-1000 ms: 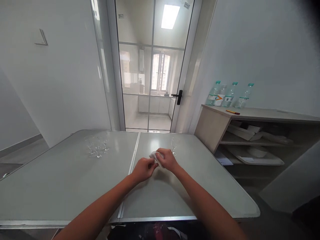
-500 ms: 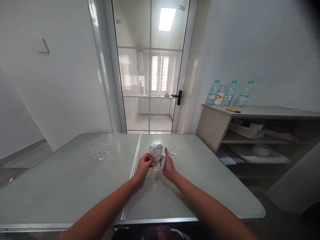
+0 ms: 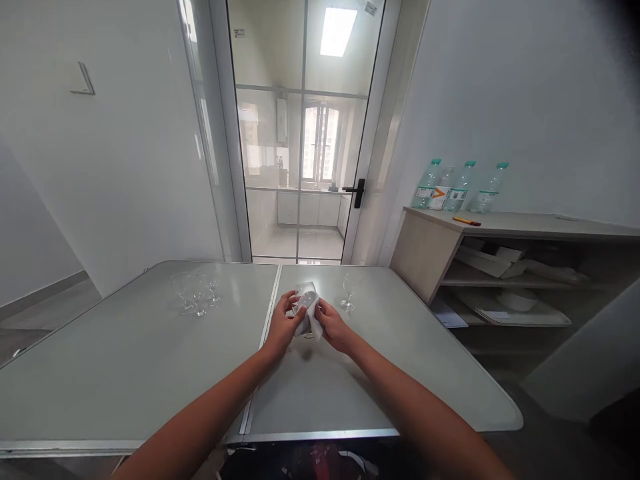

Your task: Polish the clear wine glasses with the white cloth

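Between my hands, over the middle of the table, a clear stemmed glass (image 3: 306,289) is held upright with a white cloth (image 3: 313,321) against its near side. My left hand (image 3: 284,323) curls round the left side of the glass, its fingers at the bowl and the cloth. On the right, my right hand (image 3: 334,325) pinches the cloth against the glass. Part of the bowl and most of the stem are hidden by cloth and fingers. Another stemmed glass (image 3: 349,305) stands a little beyond my right hand, apart from it.
Several stemmed glasses (image 3: 199,300) stand grouped at the table's far left. The pale table (image 3: 125,373) has a metal seam down its middle. At the right stands a shelf unit (image 3: 425,253) with plastic bottles (image 3: 457,190) on top. A glass door (image 3: 270,227) is behind the table.
The cloth has come round from behind the glass to its near side. My right hand has gone from cupping the cloth to pinching it, and my left fingers have shifted round the bowl.
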{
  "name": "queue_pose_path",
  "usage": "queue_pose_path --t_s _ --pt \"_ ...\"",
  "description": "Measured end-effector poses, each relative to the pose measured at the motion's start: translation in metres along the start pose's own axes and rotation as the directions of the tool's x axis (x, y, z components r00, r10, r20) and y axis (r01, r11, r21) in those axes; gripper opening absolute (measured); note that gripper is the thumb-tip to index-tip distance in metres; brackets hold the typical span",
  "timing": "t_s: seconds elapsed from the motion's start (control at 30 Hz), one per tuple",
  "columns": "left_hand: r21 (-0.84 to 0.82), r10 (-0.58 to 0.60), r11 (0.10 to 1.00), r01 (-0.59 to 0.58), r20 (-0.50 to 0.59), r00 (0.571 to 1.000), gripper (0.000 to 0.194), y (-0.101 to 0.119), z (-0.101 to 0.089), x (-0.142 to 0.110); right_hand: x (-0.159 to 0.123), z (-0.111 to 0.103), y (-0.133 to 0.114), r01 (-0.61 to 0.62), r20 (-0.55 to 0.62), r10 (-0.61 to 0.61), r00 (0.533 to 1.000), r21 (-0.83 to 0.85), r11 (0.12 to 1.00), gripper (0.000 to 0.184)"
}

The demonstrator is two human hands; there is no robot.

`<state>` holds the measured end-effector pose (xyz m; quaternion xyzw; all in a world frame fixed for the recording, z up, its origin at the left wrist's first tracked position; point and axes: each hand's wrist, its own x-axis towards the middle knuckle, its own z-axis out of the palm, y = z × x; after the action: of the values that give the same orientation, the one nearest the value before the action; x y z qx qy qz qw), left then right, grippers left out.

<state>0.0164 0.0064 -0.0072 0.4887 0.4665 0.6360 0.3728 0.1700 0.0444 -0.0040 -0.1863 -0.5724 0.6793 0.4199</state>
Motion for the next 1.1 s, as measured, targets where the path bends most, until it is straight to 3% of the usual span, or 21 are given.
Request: queue_pose_path --t_s 0.17,0.3,0.4,0.47,0.57,0.63,0.73,0.9,0.97,1.1 --pt "-0.177 0.027 0.984 -0.005 0.121 0.992 0.058 0.004 -0.005 0.004 -0.001 -0.007 -0.006 -0.097 0.091 0.097 0.991 -0.007 0.995 0.053" --pt "-0.386 -0.019 0.913 0.133 0.285 0.958 0.053 0.016 -0.011 0.005 -0.005 -0.009 -0.005 -0.267 0.236 0.252 0.938 0.033 0.963 0.052" --pt "-0.401 -0.036 0.894 0.202 0.385 0.922 0.054 0.023 -0.014 0.006 -0.005 -0.008 -0.002 -0.269 0.289 0.266 0.920 -0.030 0.963 0.053" --pt "-0.365 -0.039 0.917 0.160 0.318 0.947 0.056 0.022 -0.014 0.008 -0.002 -0.007 -0.001 -0.215 0.260 0.235 0.937 -0.103 0.971 0.050" --pt "-0.209 -0.024 0.977 0.042 0.085 0.996 0.056 0.008 -0.012 0.012 0.004 -0.008 0.001 -0.087 0.056 0.111 0.992 -0.323 0.943 0.037" --pt "-0.129 -0.011 0.992 0.008 -0.019 1.000 0.055 -0.002 -0.010 0.015 0.006 -0.010 0.003 -0.046 -0.054 0.024 0.998 -0.454 0.890 0.035" --pt "-0.186 -0.035 0.982 0.037 0.016 0.999 0.054 -0.008 -0.014 0.017 0.006 -0.013 0.004 -0.044 -0.030 0.034 0.999 -0.466 0.884 0.033" --pt "-0.341 -0.051 0.927 0.159 0.305 0.951 0.051 0.003 -0.025 0.020 0.000 -0.015 0.001 -0.079 0.179 0.158 0.971 -0.382 0.921 0.054" --pt "-0.333 -0.027 0.934 0.127 0.288 0.957 0.052 0.005 -0.025 0.020 -0.001 -0.015 -0.001 -0.078 0.183 0.158 0.970 -0.383 0.920 0.053" --pt "-0.192 0.058 0.981 -0.035 0.114 0.992 0.056 0.003 -0.022 0.019 0.004 -0.012 -0.002 0.023 0.011 -0.020 1.000 -0.564 0.825 0.028"
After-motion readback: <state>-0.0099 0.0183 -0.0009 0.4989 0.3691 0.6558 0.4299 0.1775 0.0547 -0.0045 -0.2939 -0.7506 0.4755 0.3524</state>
